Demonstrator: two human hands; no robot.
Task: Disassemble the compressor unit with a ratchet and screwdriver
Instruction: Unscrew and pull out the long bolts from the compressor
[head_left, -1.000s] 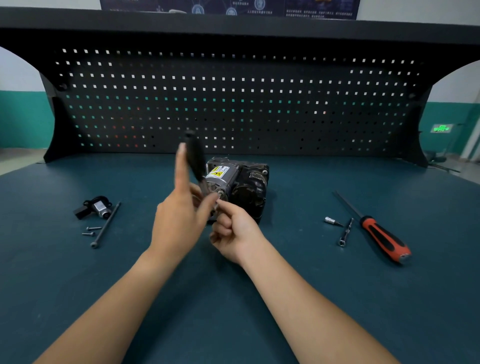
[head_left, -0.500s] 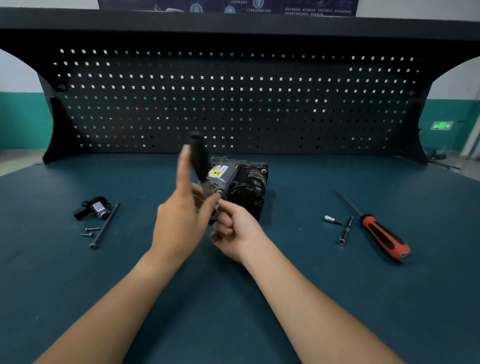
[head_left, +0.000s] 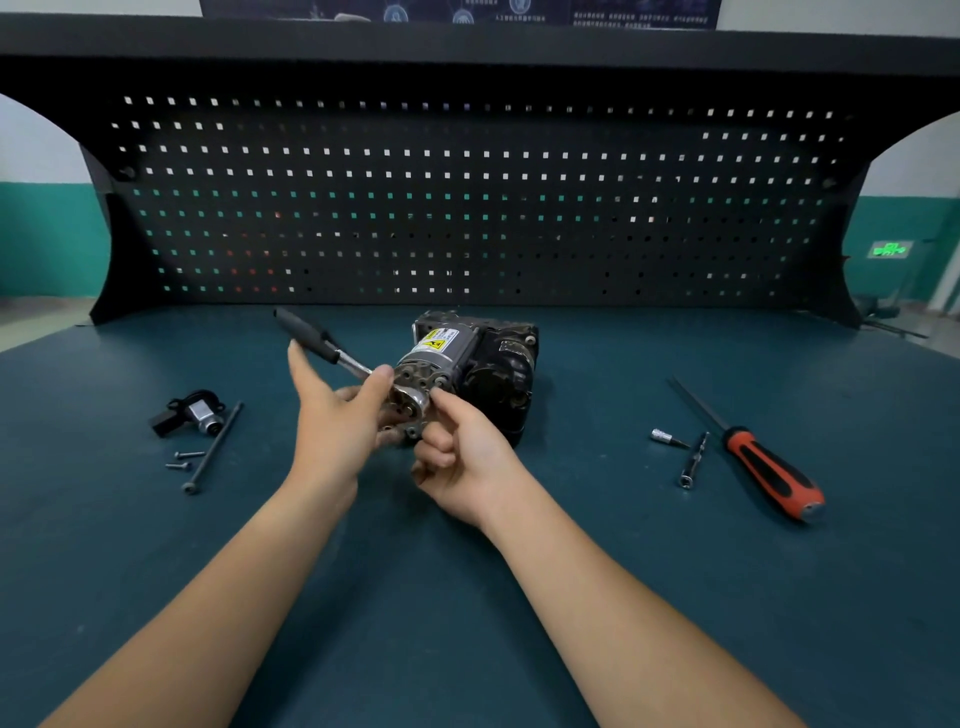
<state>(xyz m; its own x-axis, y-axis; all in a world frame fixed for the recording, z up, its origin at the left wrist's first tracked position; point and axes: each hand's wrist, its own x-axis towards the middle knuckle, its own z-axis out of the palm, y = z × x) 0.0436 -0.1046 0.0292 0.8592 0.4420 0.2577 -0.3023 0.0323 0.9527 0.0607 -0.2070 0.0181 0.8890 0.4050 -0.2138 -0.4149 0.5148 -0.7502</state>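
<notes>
1. Two hands meet at the near end of the compressor unit (head_left: 470, 371), which sits at the middle of the bench (head_left: 467, 597). Its silver motor end is turned toward the person, so the fasteners on that face are in easy reach.
2. The ratchet (head_left: 349, 361) has its head set against that end face, and its black handle slants up and away to the left. That angle probably leaves room for a swing above the bench.
3. The left hand (head_left: 332, 423) is spread wide, forefinger straight and thumb stretched out, with the chrome shank crossing the fork between them. No visible finger curls round the tool. It looks like a push on the shank, not a grasp, though the far fingers are hidden.
4. The right hand (head_left: 465, 454) has three fingers curled into the palm, while thumb and forefinger pinch at the ratchet head. This probably keeps the socket seated on its bolt through the stroke.
5. A long bolt (head_left: 213, 447), two short screws (head_left: 184, 460) and a small black-and-silver part (head_left: 192, 413) lie together at the left, well apart from the unit. They seem to be the pile of what is already off.
6. The screwdriver (head_left: 769, 467), a socket bit (head_left: 665, 436) and an extension bar (head_left: 693, 460) lie untouched at the right, on the side of the hand likeliest to take them up.
</notes>
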